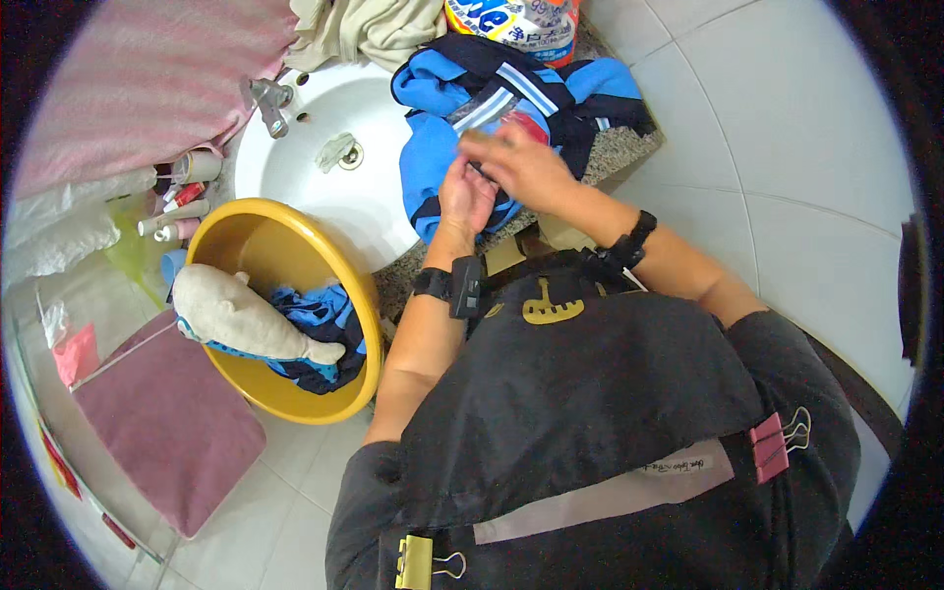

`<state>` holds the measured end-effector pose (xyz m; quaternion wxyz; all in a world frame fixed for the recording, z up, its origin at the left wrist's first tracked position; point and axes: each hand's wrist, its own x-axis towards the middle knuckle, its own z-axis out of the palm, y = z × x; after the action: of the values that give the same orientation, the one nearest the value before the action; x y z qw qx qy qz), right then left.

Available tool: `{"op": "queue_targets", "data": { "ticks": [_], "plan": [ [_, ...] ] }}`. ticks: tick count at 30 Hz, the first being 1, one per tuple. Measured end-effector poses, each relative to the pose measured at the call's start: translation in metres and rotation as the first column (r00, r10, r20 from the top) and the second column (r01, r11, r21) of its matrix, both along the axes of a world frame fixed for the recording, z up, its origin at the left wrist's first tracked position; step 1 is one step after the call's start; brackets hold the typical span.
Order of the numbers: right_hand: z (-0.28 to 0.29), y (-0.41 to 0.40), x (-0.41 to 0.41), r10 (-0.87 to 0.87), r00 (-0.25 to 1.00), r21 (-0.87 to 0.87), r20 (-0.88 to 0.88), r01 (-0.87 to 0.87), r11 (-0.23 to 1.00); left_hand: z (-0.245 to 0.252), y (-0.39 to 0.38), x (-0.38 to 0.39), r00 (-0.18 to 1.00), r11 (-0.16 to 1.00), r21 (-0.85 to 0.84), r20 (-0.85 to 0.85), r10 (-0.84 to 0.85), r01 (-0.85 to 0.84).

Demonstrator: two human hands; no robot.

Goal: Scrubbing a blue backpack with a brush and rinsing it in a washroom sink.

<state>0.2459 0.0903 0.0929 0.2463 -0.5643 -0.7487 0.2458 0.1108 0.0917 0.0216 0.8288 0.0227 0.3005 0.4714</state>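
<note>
A blue and black garment with white stripes (431,158) lies bunched over the right rim of the white washbasin (258,173) and onto the speckled stone counter. Both my hands meet above its near part. My left hand (468,195) is turned palm up, its fingers curled. Blurred by motion, my right hand (527,166) lies across the left fingertips. A dark strip shows between the hands; I cannot tell whether either hand grips it. A red patch (532,127) shows on the garment just beyond the right hand. In the basin, a pale wet scrap (335,152) lies beside the drain.
Left of me, a yellow plastic basin (372,346) holds a whale plush toy (236,306) and blue and dark cloth (317,306). A metal faucet (271,107), cream cloth (369,33) and a detergent bag (516,26) stand beyond. Small tubes (177,217) and a mauve cloth bag (169,420) are at left.
</note>
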Motion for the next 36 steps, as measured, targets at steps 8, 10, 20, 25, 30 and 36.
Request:
{"op": "queue_targets", "data": {
  "ticks": [8,10,20,25,30,36],
  "plan": [
    [0.003,0.030,0.022,-0.002,0.995,0.090,0.098,-0.007,0.996,0.005,0.004,0.002,0.996,0.996,-0.085,-0.083,-0.040,0.033],
    [0.008,-0.001,0.022,0.117,0.983,0.065,0.143,-0.128,0.990,0.002,0.002,0.002,0.998,0.999,-0.040,-0.068,-0.017,0.015],
    [0.003,0.027,0.008,0.110,0.975,0.033,0.194,-0.118,0.992,0.001,0.005,0.004,0.974,0.989,-0.130,-0.204,-0.097,0.071],
    [-0.003,0.011,0.019,0.221,0.939,0.006,0.263,-0.230,0.973,0.009,0.000,0.011,0.988,0.999,-0.028,-0.152,-0.032,0.028],
    [0.007,0.069,0.019,0.030,0.967,-0.047,0.253,-0.018,0.999,0.008,0.008,0.010,0.971,0.994,-0.085,-0.224,-0.084,0.067],
    [0.000,0.012,0.015,0.210,0.941,0.043,0.266,-0.229,0.972,0.011,0.006,0.008,0.983,0.998,-0.069,-0.182,-0.011,-0.001]
  ]
}}
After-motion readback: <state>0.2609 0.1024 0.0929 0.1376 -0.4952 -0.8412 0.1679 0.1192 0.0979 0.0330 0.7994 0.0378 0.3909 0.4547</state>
